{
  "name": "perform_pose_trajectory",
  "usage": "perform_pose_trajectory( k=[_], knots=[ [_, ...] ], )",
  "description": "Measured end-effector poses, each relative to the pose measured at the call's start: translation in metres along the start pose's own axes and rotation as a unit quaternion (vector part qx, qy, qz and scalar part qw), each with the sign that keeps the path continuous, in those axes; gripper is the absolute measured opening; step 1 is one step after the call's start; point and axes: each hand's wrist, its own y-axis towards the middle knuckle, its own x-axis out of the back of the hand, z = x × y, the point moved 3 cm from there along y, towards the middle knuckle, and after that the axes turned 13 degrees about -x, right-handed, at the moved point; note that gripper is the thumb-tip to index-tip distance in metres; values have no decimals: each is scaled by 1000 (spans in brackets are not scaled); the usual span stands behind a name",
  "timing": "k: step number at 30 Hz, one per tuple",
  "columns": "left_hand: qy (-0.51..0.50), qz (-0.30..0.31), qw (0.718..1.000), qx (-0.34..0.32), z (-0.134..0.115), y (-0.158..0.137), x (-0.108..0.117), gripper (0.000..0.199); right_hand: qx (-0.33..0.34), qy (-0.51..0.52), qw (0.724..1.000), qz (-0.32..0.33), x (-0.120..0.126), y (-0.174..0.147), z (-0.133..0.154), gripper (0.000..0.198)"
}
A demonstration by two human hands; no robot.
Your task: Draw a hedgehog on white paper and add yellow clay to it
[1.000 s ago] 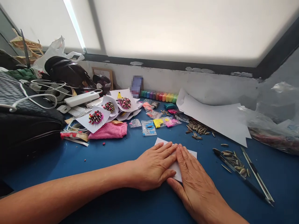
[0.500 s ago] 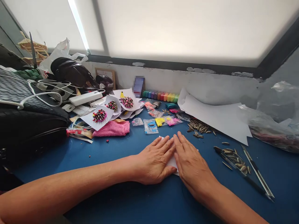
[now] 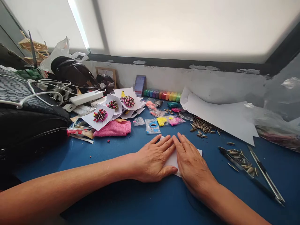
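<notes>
1. So from my remote seat I've got both bare hands in front of me, laid over a small piece of white paper [image 3: 172, 161] on the blue table [image 3: 131, 203].
2. My left hand [image 3: 152, 162] is palm down, fingers stretched out and a bit spread, thumb pointing right across the paper. Not gripping anything, just resting on it.
3. My right hand [image 3: 193, 164] is stretched out too, fingers nearly together, covering the paper's right part. I can't see its thumb. The fingertips of both hands sit right next to each other near the paper's far edge; can't tell if they touch.
4. Just beyond the hands I see a blue clay packet [image 3: 152, 126], with yellow clay [image 3: 161, 121] and pink clay [image 3: 176, 121] beside it.
5. Over to the right: a seed pile [image 3: 202, 125] by some big white sheets [image 3: 222, 117], then loose seeds [image 3: 243, 161] between a pen [image 3: 262, 187] and a craft knife [image 3: 262, 168].
</notes>
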Motion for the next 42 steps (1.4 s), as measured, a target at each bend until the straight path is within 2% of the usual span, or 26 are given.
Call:
perform_pose_trajectory(
  k=[6,10,14,22,27,31,34,36,38,42],
  knots=[
    [11,10,1000,23,5,-4,1,82,17,-18,999,20,6,-7,-10,56],
    [16,24,999,38,8,-10,4,73,17,-27,999,25,5,-8,-10,55],
    [18,43,997,58,15,-23,7,71,16,-34,999,29,6,-8,-9,55],
    [50,26,993,100,26,-47,10,53,22,-44,998,30,9,-5,-9,54],
    [52,-17,992,113,32,-51,16,53,24,-42,999,22,7,-6,-11,55],
    [67,-63,993,76,18,-36,25,57,29,-37,999,10,4,-7,-13,54],
    [28,-5,1000,4,-3,-25,16,72,39,-33,999,1,3,-6,-14,53],
    [-9,23,1000,7,-13,-24,7,83,47,-30,998,-5,3,-5,-16,53],
    [-27,37,999,17,-18,-26,0,84,56,-27,998,-9,3,-5,-17,53],
    [-15,19,999,33,-19,-30,-3,84,81,-16,997,-12,7,-7,-24,51]
  ],
)
